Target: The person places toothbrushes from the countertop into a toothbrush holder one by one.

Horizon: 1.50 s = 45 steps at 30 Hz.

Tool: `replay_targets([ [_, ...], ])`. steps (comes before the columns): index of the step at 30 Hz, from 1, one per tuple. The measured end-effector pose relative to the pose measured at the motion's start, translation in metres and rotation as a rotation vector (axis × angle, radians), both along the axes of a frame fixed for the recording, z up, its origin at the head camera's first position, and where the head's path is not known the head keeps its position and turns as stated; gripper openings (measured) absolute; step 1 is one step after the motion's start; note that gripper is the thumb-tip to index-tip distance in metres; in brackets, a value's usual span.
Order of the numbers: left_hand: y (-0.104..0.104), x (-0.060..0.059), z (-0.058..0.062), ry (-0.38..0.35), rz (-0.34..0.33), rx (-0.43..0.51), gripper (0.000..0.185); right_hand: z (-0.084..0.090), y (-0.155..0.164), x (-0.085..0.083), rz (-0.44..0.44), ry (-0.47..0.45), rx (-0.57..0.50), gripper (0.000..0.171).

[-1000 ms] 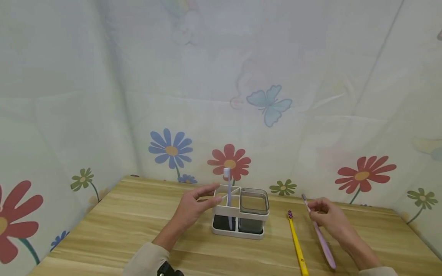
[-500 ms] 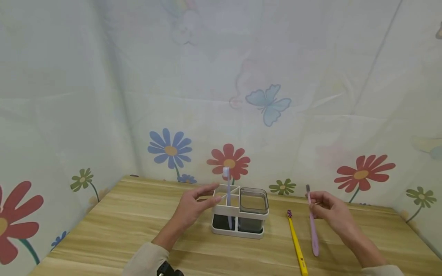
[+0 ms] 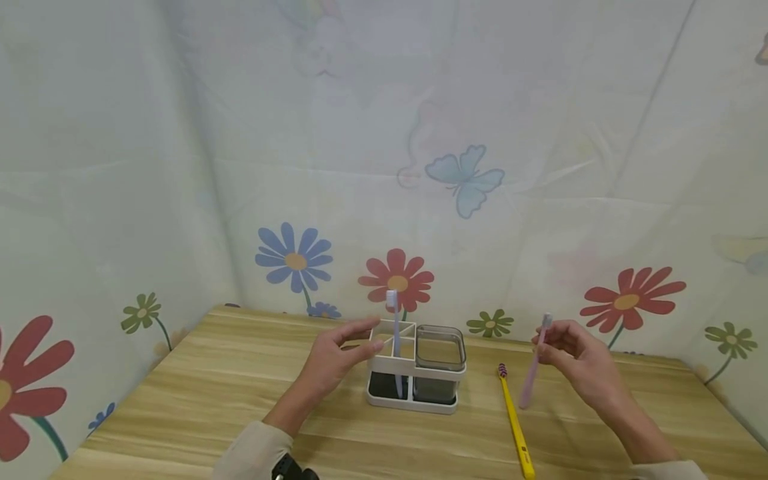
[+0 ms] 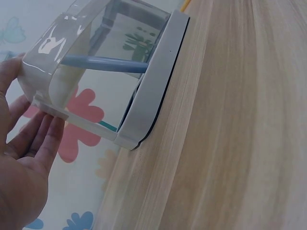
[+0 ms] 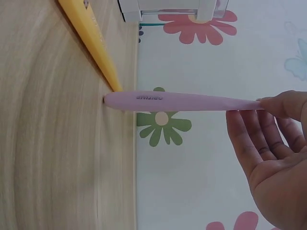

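Observation:
My left hand [image 3: 339, 353] holds the left side of a white toothbrush holder [image 3: 393, 365], thumb at the front rim and forefinger at the back corner. A pale blue-violet toothbrush [image 3: 397, 337] stands in one of its small compartments, bristles up. My right hand [image 3: 579, 363] pinches a pink toothbrush [image 3: 531, 381] near its grey-white head, thumb against the fingers. It stands nearly upright, head up, handle end down toward the table; the right wrist view shows its lettered handle [image 5: 182, 101]. Left of it lies a yellow toothbrush [image 3: 514, 423] with dark bristles.
A clear grey square cup [image 3: 441, 347] fills the right side of the holder. Everything rests on a wood-grain table [image 3: 258, 380]. Behind it hangs a pale curtain [image 3: 336, 160] printed with flowers and a butterfly.
My right hand has tilted the pink toothbrush from a low slant to nearly upright, its handle end swinging left and away from me. My left hand has stayed at the holder.

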<state>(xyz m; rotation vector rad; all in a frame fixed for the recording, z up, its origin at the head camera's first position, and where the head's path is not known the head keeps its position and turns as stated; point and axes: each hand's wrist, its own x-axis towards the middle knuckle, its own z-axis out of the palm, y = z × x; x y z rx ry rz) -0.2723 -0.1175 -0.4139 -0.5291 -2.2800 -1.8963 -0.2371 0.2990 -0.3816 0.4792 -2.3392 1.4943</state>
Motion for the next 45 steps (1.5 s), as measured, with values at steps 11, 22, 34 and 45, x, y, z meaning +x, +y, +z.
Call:
replay_targets([
  [11, 0.000, 0.000, 0.001, 0.016, -0.005, -0.007, 0.048, -0.004, 0.006, -0.002, 0.084, -0.019, -0.009, 0.021],
  [22, 0.002, -0.001, 0.002, 0.003, -0.016, 0.012, 0.047, -0.007, 0.004, -0.004, 0.059, -0.036, 0.023, 0.023],
  [34, 0.002, -0.001, 0.002, 0.003, -0.014, 0.015, 0.047, 0.005, -0.002, 0.000, 0.019, 0.052, 0.037, 0.024],
  [45, 0.000, -0.003, -0.001, -0.010, -0.016, 0.016, 0.047, 0.019, -0.020, 0.011, 0.053, 0.096, 0.009, 0.028],
])
